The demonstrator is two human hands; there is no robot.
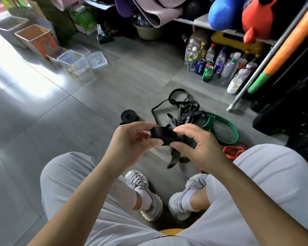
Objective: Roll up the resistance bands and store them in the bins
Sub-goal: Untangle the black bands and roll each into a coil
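Grey trousers (100, 201) and pale sneakers (148, 197) fill the lower frame, above a grey tiled floor (69, 118). The left hand (130, 141) and right hand (199, 148) hold a partly coiled black band (163, 136) in the air ahead of the knees. The left thumb and fingertips pinch the coil's left side. The right thumb and forefinger pinch its right side, with the other fingers loosely curled. A free tail (173, 158) hangs below the coil.

On the floor beyond lie:
- a finished black roll (129, 117), left of the pile;
- tangled black bands (181, 109);
- a green band (222, 122) and an orange band (233, 150), right.

Clear bins (73, 63) stand far left in window glare, well apart from the bands. Bottles and cans (219, 65) stand below a shelf (187, 20) carrying rolled mats and soft toys.
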